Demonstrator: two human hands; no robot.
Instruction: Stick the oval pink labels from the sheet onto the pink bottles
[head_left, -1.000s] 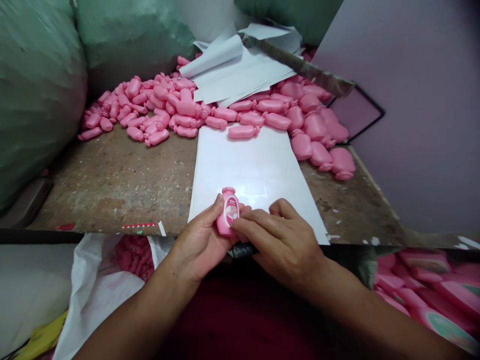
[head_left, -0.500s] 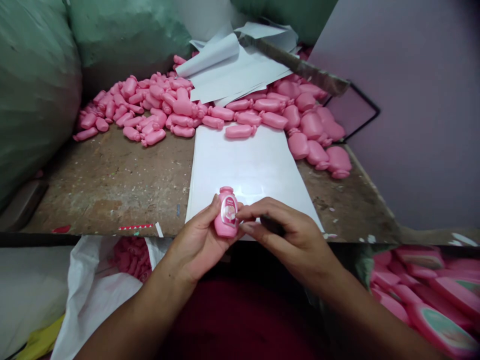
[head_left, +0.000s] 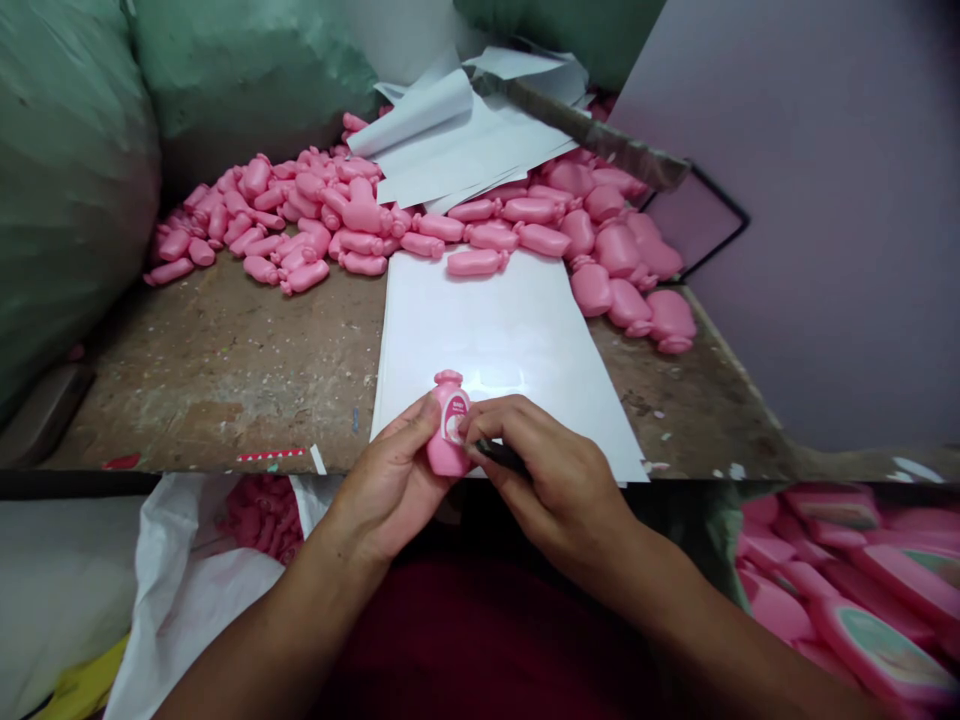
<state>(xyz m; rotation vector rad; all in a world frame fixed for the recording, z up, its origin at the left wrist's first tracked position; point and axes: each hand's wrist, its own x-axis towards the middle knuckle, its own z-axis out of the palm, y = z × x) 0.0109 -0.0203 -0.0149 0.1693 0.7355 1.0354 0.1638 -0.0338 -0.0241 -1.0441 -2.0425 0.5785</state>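
Note:
A small pink bottle (head_left: 448,455) with an oval label on its front stands nearly upright in my left hand (head_left: 390,480), thumb along its left side. My right hand (head_left: 547,460) is closed around a dark, slim tool (head_left: 504,456), and its fingertips touch the label's right side. Behind the hands lies a stack of glossy white sheets (head_left: 487,330) on the brown table (head_left: 300,350). One unlabelled pink bottle (head_left: 477,262) rests on the sheets' far end.
Piled pink bottles (head_left: 300,200) spread across the back under loose papers (head_left: 465,140). Green sacks (head_left: 255,80) stand behind. Below the table edge are a white sack (head_left: 187,580) of pink pieces and larger labelled bottles (head_left: 885,630) at right.
My right hand has moved left onto the label, and its fingers have closed in on the bottle. The bottle has turned slightly in my left hand.

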